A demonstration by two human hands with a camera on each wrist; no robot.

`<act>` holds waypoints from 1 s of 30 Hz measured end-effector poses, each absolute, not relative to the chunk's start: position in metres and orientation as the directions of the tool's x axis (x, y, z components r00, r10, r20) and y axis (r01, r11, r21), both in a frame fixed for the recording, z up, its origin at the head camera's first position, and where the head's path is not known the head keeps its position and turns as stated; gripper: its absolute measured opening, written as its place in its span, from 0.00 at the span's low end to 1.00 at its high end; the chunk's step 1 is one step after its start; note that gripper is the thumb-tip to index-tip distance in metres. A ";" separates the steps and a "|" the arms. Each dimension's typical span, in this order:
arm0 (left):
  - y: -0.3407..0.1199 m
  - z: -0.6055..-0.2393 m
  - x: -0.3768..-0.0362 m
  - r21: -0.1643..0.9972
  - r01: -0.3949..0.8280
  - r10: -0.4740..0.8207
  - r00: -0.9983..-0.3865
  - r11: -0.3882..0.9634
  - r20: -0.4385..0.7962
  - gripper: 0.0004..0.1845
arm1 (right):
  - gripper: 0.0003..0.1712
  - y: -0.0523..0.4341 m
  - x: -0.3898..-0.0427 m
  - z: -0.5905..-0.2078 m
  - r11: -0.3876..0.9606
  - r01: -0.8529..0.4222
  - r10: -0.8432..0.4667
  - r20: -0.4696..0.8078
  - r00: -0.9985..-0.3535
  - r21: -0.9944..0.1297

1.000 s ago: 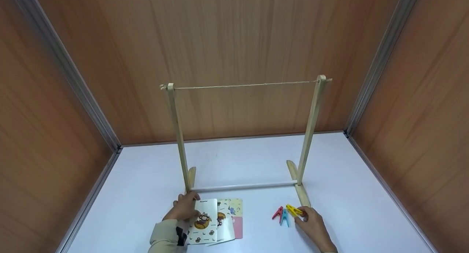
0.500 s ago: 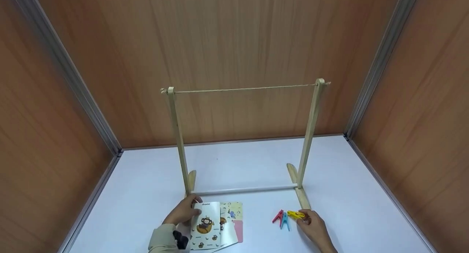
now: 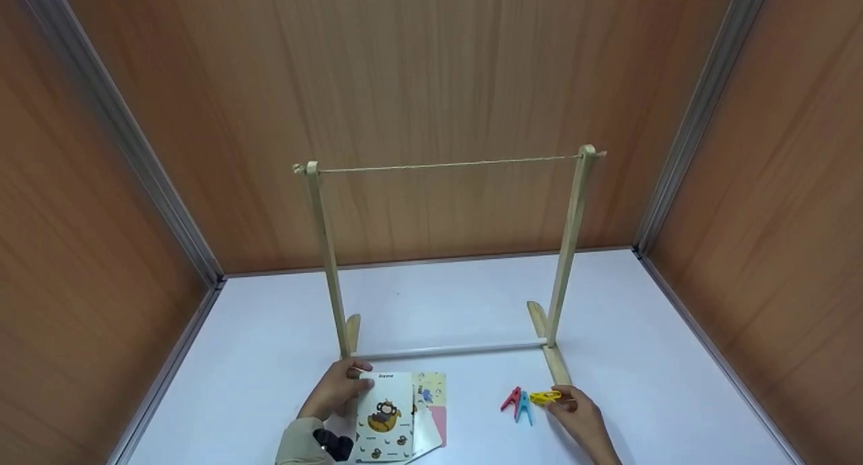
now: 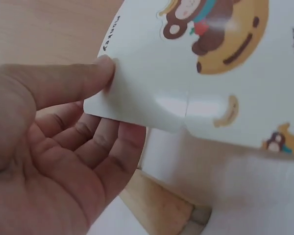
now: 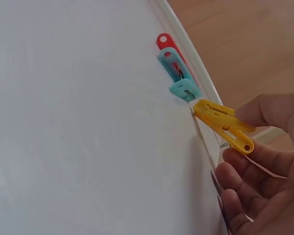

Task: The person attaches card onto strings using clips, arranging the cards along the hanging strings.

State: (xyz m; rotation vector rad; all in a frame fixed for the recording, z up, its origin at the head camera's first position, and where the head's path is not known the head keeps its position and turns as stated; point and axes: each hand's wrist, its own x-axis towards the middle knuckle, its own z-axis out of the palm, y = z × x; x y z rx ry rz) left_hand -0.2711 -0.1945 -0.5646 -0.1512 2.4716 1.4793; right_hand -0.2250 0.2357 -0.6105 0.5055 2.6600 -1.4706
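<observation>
My left hand (image 3: 335,389) pinches the upper left corner of a thin white booklet (image 3: 398,401) printed with a monkey on a banana. In the left wrist view the thumb lies on top of the booklet (image 4: 142,93) and the fingers are beneath it. Partly covered by it, another white booklet (image 3: 425,437) and a yellow-and-pink one (image 3: 437,421) lie on the table. On the right, my right hand (image 3: 578,416) holds a yellow clothespin (image 5: 218,120) between thumb and index finger. Just left of it lie a blue clothespin (image 3: 524,409) and a red clothespin (image 3: 511,399).
A wooden stand rises behind the hands, with a left post (image 3: 327,256), a right post (image 3: 570,249) and a string (image 3: 445,164) tied across their tops. A white rod (image 3: 448,350) joins its feet. Wood-grain walls (image 3: 431,81) enclose the white table (image 3: 438,303).
The monkey booklet has slid slightly right in my left hand, covering more of those beneath. The yellow clothespin in my right hand has turned from slanted to nearly level.
</observation>
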 end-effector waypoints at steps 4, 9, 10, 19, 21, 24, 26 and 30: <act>-0.192 -0.565 -0.271 0.864 -0.295 0.018 -0.944 0.408 -0.330 0.17 | 0.28 0.237 -0.226 -0.608 0.436 0.324 0.251 -0.232 -0.940 -0.839; -0.190 -0.565 -0.270 0.893 -0.318 0.034 -0.938 0.320 -0.346 0.15 | 0.32 0.240 -0.226 -0.605 0.349 0.332 0.248 -0.255 -0.935 -0.877; -0.190 -0.565 -0.270 0.898 -0.315 0.041 -0.938 0.308 -0.344 0.15 | 0.32 0.240 -0.227 -0.605 0.331 0.340 0.251 -0.265 -0.931 -0.880; -0.181 -0.561 -0.270 0.937 -0.290 0.118 -0.941 0.193 -0.316 0.15 | 0.34 0.242 -0.228 -0.604 0.254 0.378 0.260 -0.313 -0.913 -0.890; -0.177 -0.560 -0.272 0.944 -0.285 0.128 -0.943 0.164 -0.307 0.15 | 0.34 0.242 -0.229 -0.602 0.224 0.378 0.256 -0.320 -0.912 -0.898; -0.171 -0.557 -0.274 0.951 -0.280 0.133 -0.946 0.128 -0.296 0.15 | 0.36 0.242 -0.230 -0.598 0.184 0.371 0.253 -0.321 -0.913 -0.910; -0.168 -0.555 -0.276 0.956 -0.271 0.141 -0.948 0.112 -0.286 0.15 | 0.37 0.241 -0.231 -0.594 0.168 0.361 0.256 -0.313 -0.915 -0.917; -0.160 -0.552 -0.280 0.966 -0.240 0.167 -0.953 0.094 -0.253 0.14 | 0.36 0.241 -0.235 -0.586 0.154 0.356 0.262 -0.309 -0.914 -0.922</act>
